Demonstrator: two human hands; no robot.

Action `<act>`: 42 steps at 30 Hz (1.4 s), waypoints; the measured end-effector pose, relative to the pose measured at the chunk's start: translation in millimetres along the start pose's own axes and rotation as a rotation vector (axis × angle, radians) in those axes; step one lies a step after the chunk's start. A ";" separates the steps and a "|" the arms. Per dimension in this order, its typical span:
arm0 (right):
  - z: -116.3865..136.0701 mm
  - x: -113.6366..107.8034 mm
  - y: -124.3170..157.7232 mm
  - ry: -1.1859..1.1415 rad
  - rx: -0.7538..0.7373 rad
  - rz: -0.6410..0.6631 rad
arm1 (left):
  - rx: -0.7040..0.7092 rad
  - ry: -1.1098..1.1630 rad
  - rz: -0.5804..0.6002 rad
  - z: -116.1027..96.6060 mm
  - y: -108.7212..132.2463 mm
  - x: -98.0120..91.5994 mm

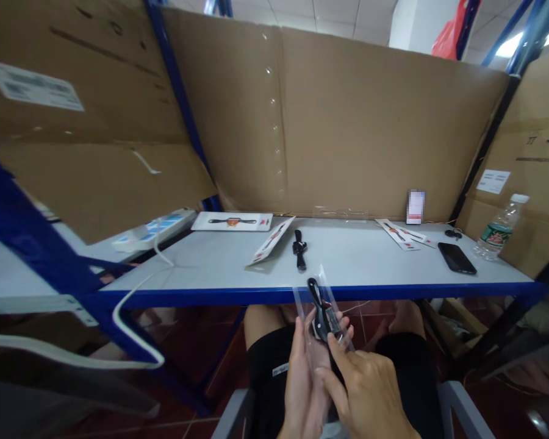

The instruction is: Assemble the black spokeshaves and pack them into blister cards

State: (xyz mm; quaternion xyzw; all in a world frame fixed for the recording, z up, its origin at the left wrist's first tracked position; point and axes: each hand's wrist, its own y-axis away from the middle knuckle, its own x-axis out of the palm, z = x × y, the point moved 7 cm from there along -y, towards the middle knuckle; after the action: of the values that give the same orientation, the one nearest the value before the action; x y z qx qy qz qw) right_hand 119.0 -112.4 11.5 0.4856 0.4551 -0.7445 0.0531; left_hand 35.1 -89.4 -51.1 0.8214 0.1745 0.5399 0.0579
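Over my lap, below the table edge, my left hand (302, 372) grips a clear plastic sleeve (312, 291) from behind. A black smartwatch (321, 312) sits inside the sleeve. My right hand (366, 396) pinches the watch through the plastic with thumb and forefinger. Another black watch (299, 249) lies loose on the grey table (348, 265), just beyond my hands.
On the table lie a white packaged watch card (232, 221), a tilted card (271, 240), more cards (405, 235), a black phone (456, 257), a water bottle (498, 227) and a power strip (155, 228) with a white cable. Cardboard walls stand behind and at both sides.
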 end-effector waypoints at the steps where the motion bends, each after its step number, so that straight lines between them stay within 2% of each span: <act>1: 1.3 -0.8 -0.7 -0.012 0.003 0.011 | -0.004 -0.007 -0.004 -0.3 -0.8 -1.1; 4: -0.1 -9.6 -3.1 -0.158 0.036 0.003 | -0.023 0.000 -0.013 -2.5 -5.0 -4.5; 6: -14.8 -22.2 -5.0 -0.283 0.110 -0.077 | -0.029 0.043 -0.009 -6.2 -7.6 -6.1; 9: -69.3 -40.2 -10.6 -0.279 0.314 -0.243 | -0.002 0.092 0.032 -16.1 -9.0 -7.3; 11: -120.5 -42.3 -22.5 -0.097 0.449 -0.263 | 0.032 0.094 0.075 -23.7 -8.8 -7.6; 13: -174.6 -30.6 -44.9 0.072 0.527 -0.147 | 0.062 0.103 0.100 -29.9 -8.7 -8.4; 15: -222.5 -9.3 -71.2 0.169 0.550 0.056 | 0.080 0.108 0.097 -33.7 -9.1 -9.4; 18: -269.2 16.0 -94.2 0.223 0.628 0.298 | 0.107 0.084 0.067 -37.6 -9.2 -9.6; 20: -274.0 22.9 -92.4 0.231 0.649 0.372 | 0.122 0.077 0.055 -39.0 -8.7 -9.2; 22: -259.4 20.5 -77.3 0.243 0.612 0.349 | 0.132 0.087 0.052 -39.6 -8.4 -9.5; 27: -193.8 -5.1 -12.2 0.272 0.452 0.084 | 0.086 0.122 0.078 -35.2 -10.2 -11.3; 30: -177.1 -13.9 8.1 0.277 0.398 -0.012 | 0.087 0.093 0.067 -35.8 -10.6 -10.1; 34: -188.2 -8.1 5.7 0.286 0.314 -0.021 | 0.168 0.051 0.011 -43.1 -8.0 -6.2; 37: -205.0 0.8 3.2 0.208 0.279 -0.016 | 0.162 0.055 -0.038 -43.7 -5.7 -3.4; 39: -214.3 -0.4 3.3 0.137 0.291 -0.068 | 0.138 0.069 -0.068 -42.6 -4.3 -1.9; 42: -217.7 -14.7 4.7 0.007 0.326 -0.205 | 0.125 0.089 -0.096 -42.8 -2.5 0.5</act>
State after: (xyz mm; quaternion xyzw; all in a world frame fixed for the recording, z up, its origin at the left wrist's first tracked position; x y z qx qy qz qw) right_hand 276.0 38.2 -5.0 0.4415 0.3754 -0.8083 -0.1039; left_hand -4.1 -90.9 -33.8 0.7894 0.2495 0.5603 0.0247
